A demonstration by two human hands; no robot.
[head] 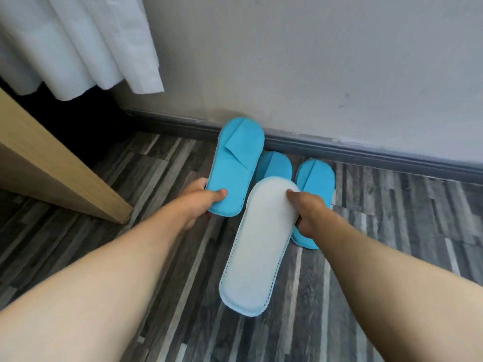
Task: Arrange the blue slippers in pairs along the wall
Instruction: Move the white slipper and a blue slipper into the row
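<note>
My left hand [201,202] grips the heel of a blue slipper [235,163], blue side up, its toe pointing at the wall [313,61]. A second slipper [257,244] is held by my right hand [309,212] near its toe, turned over so its white sole faces me. Behind it two more blue slippers lie on the floor, toes toward the skirting board [366,152]: one [277,164] mostly hidden by the white sole, the other [317,181] just right of it, partly under my right hand.
A light wooden furniture panel [52,163] juts in from the left. White curtains [78,43] hang at the upper left above a dark gap. The floor [392,231] is grey striped planking, open along the wall to the right.
</note>
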